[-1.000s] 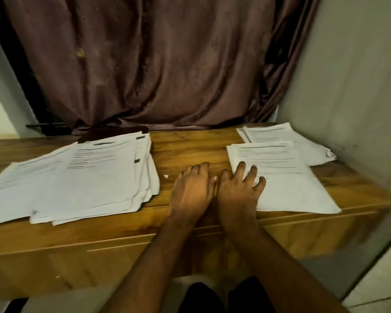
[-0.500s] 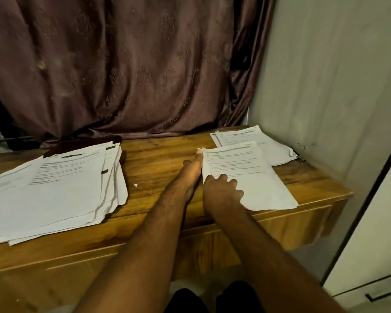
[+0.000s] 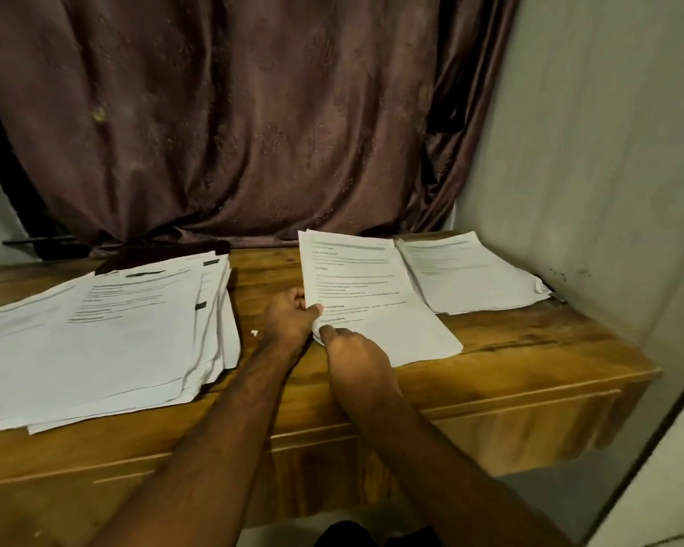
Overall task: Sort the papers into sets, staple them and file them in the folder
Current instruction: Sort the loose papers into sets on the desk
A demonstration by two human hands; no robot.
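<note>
Head view: three lots of paper on the wooden desk (image 3: 510, 361). Big loose stack (image 3: 107, 333) left; a small set (image 3: 470, 274) far right by the wall; a middle set (image 3: 372, 302) just beside it. Left hand (image 3: 289, 317) pinches the middle set's left edge, thumb on top; right hand (image 3: 352, 353) grips its near corner. Half a second ago the left fingers lay straight along that edge; now they curl round it.

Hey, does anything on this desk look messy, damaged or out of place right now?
The big paper pile on the left is fanned out unevenly. A tiny paper scrap lies loose on the desk. The far-right set has a curled corner.
</note>
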